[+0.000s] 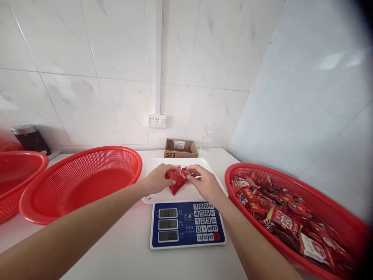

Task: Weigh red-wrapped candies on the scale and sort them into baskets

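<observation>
Forearms nearest the camera: left forearm (75, 233) comes in from lower left, right forearm (250, 237) from lower right, converging mid-frame.

Left hand (159, 179): partly closed, thumb and fingers curled on the left side of the red packets (177, 183). Right hand (205, 182): thumb and index finger nearly together, pinching the upper right corner of same; other fingers loosely bent. So the red packets sit between the two hands, above the white tray (155, 193). Can't tell how many there are, or whether their lower tip touches the tray.

Few small dark red specks (149, 198) on the tray, just below the left hand.

Below both hands, toward the camera: blue scale panel (186, 225). Three displays at its left; top one looks like 0.05, lower two 0.00. Keypad at its right, edge of it partly covered by the right forearm.

Left of the left hand: big red basket (27, 202), perforated sides, standing on the table (116, 258). Second red basket (40, 157) further left, cut by frame edge. Dark jar (30, 142) with a silvery lid behind that one.

Right of the right hand: oval red basket (237, 167) holding a heap of mostly red printed packs (276, 217).

Beyond the hands: cardboard box (177, 154) marked SF, clear bottle (206, 140) just right of it, both near the tiled wall (125, 105). Wall socket (157, 121) above the box.
</observation>
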A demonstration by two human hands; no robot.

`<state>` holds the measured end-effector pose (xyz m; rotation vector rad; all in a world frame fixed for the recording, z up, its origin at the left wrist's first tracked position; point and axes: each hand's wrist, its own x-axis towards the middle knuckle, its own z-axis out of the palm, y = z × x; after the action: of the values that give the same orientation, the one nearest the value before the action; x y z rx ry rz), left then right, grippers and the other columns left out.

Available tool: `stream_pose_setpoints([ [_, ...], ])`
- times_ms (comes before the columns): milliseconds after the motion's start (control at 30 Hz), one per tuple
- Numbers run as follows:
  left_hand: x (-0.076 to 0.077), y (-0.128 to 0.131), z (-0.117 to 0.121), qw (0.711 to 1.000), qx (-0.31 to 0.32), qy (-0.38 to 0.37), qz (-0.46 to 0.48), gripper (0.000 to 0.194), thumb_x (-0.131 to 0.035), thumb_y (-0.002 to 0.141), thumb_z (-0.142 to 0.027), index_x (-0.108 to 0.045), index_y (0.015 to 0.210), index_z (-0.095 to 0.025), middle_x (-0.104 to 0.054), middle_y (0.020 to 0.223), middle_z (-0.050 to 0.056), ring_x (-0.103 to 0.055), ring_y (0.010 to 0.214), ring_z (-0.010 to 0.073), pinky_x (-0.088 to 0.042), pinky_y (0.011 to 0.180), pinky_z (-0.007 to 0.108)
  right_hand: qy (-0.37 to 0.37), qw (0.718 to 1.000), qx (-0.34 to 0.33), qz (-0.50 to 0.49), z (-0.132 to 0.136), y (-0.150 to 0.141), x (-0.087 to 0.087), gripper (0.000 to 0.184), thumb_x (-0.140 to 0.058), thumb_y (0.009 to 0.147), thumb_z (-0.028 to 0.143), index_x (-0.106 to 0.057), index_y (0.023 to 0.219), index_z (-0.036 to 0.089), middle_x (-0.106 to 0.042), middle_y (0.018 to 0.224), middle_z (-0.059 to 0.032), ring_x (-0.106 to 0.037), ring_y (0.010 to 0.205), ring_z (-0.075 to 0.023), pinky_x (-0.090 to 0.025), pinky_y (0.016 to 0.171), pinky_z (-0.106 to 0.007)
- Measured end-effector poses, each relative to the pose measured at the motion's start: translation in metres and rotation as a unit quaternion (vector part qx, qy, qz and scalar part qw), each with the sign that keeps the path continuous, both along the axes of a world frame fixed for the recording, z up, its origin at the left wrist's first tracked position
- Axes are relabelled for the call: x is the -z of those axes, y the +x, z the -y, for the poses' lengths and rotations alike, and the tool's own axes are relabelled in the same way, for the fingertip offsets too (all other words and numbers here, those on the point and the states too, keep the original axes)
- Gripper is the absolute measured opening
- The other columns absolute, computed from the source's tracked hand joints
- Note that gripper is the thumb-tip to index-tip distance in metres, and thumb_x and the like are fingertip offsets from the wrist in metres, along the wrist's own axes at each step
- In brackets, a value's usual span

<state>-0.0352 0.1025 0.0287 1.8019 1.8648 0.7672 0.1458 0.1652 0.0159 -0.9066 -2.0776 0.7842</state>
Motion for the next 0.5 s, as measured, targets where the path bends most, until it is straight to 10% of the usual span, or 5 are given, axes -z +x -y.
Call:
stream_pose_setpoints([
  [500,0.0,-0.032,-0.008,0.987,-0.027,-0.053,-0.146,0.029,-0.058,0.087,-0.031,-0.058,0.113,-0.017,-0.059,0.116,0.009,-0.058,0.103,0.0223,-0.048,0.089,0.045,0.095,0.976,-0.068,0.182,0.019,-0.008,0.011,0.035,-0.053,0.082,0.01,-0.063,0.115,0.015,-0.061,0.118,-0.0113,-0.055,0.109,-0.0232,-0.043,0.095,-0.038],
])
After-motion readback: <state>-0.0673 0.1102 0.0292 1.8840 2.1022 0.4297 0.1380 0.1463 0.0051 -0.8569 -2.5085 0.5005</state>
